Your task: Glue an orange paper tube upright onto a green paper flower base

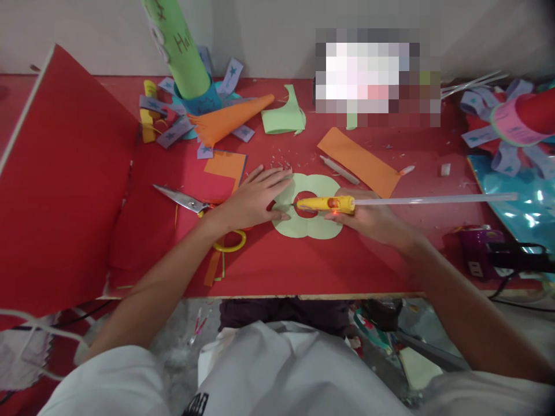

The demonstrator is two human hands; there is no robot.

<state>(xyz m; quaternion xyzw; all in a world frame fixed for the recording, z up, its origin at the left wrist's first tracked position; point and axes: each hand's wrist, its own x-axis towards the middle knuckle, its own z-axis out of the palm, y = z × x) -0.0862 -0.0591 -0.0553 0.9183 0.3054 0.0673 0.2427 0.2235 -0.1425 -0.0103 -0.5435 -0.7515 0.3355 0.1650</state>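
A pale green flower-shaped paper [309,230] with a round hole lies flat on the red table. My left hand [255,199] rests spread on its left edge, fingers stretched out. In my right hand [368,216] is a yellow hot glue gun [321,204], its red light lit and its nozzle pointing left over the paper's hole. A long clear glue stick [433,200] sticks out of its back to the right. Scissors [191,202] with yellow handles lie partly hidden under my left wrist.
Orange paper [362,164], a loose glue stick [340,169] and a green paper scrap [284,117] lie beyond my hands. A green paper tube [186,58] stands at the back left. A red board [73,185] rises on the left; a purple box [481,251] sits at right.
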